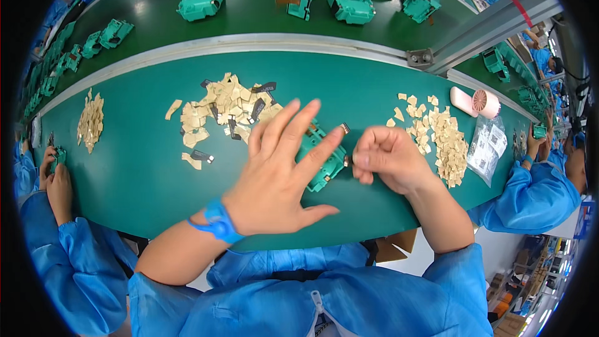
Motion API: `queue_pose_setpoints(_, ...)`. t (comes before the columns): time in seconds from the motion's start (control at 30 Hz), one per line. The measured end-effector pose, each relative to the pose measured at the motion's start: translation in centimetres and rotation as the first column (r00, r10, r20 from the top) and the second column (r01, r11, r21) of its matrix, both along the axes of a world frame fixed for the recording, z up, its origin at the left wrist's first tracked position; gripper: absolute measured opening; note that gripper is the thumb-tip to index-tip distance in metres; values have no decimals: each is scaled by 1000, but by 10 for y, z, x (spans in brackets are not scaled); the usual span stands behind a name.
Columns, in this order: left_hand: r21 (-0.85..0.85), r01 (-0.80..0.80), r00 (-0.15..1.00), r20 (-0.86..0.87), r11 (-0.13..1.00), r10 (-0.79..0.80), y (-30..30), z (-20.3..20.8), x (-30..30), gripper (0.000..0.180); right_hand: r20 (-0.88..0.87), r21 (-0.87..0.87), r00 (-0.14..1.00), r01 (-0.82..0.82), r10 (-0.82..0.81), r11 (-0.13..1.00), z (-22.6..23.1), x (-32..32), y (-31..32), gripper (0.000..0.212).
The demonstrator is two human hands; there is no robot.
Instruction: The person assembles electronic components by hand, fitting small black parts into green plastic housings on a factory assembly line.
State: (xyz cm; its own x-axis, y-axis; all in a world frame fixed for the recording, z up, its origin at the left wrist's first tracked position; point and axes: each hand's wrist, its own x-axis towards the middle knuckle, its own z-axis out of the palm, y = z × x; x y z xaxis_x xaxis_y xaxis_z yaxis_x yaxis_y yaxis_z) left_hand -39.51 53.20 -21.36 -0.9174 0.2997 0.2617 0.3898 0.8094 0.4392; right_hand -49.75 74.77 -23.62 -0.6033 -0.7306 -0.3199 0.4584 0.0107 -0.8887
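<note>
A green plastic housing (pixel 329 167) lies on the green tabletop in front of me, partly covered by my left hand (pixel 277 165). The fingers of that hand are spread, with the index finger across the housing. At the housing's right side my right hand (pixel 390 157) has thumb and fingertips pinched together beside a small dark bit at its edge. What the pinch holds is too small and hidden to name. A small flat connector tab (pixel 343 128) sticks up at the housing's upper right corner.
Beyond lies a heap of beige flex pieces mixed with dark strips (pixel 231 103); other beige heaps sit right (pixel 449 143) and far left (pixel 91 122). A pink fan (pixel 485 103) and clear bag (pixel 488 150) stand right. Green housings (pixel 201 4) line the belt behind a metal rail. Co-workers flank me.
</note>
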Motion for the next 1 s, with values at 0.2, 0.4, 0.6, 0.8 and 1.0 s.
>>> queue_pose_setpoints(0.2, 16, 165, 981, 103, 986, -166, -14, -6, -10, 79, 196, -19, 972, -131, 132, 991, 4, 11, 7, 8)
queue_pose_setpoints(0.4, 107, 124, 992, -49, 986, -119, -4, -17, -10, 66, 138, 19, 989, -47, 44, 999, 0, 14, 6, 13)
queue_pose_setpoints(0.6, 110, 104, 994, -32, 988, -101, -1, -15, -10, 64, 118, 75, 993, -17, 8, 997, 4, 17, 2, 18)
queue_pose_setpoints(0.8, 110, 62, 997, -44, 992, -58, 2, -19, -8, 64, 65, 134, 998, -4, -5, 991, 2, 20, -2, 18)
queue_pose_setpoints(1.0, 121, 58, 998, -44, 991, -53, 2, -17, -8, 65, 91, 161, 995, 26, -41, 987, 7, 20, -4, 22)
